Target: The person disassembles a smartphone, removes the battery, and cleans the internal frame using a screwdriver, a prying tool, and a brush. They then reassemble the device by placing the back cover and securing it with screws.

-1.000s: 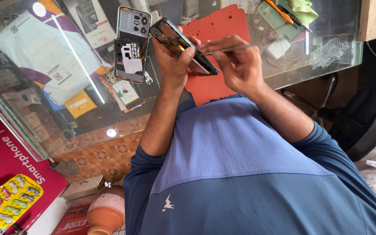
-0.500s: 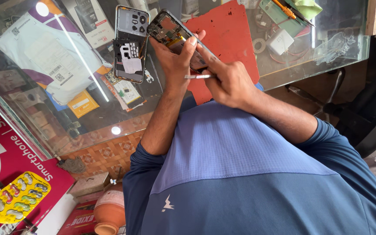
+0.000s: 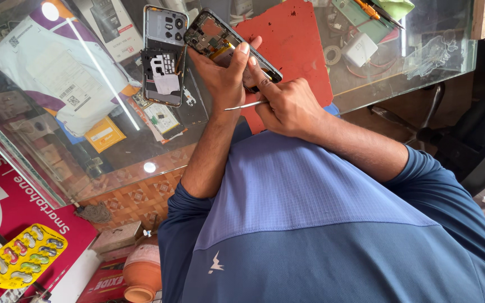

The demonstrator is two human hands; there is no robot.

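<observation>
Head view: left hand (image 3: 225,78) grip around opened phone (image 3: 228,45), right hand (image 3: 290,106) pinching tweezers (image 3: 246,105) (glass counter (image 3: 141,140), red mat (image 3: 298,39)).

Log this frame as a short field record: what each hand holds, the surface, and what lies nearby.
left hand: grips an opened phone, back off, insides showing, raised over the counter
right hand: holds thin metal tweezers, fingertips on the phone's lower end
surface: glass counter with a red mat
beside the phone: removed back cover lying flat on the glass
far corner: white charger block and an orange-handled tool
lower left: yellow blister pack
</observation>
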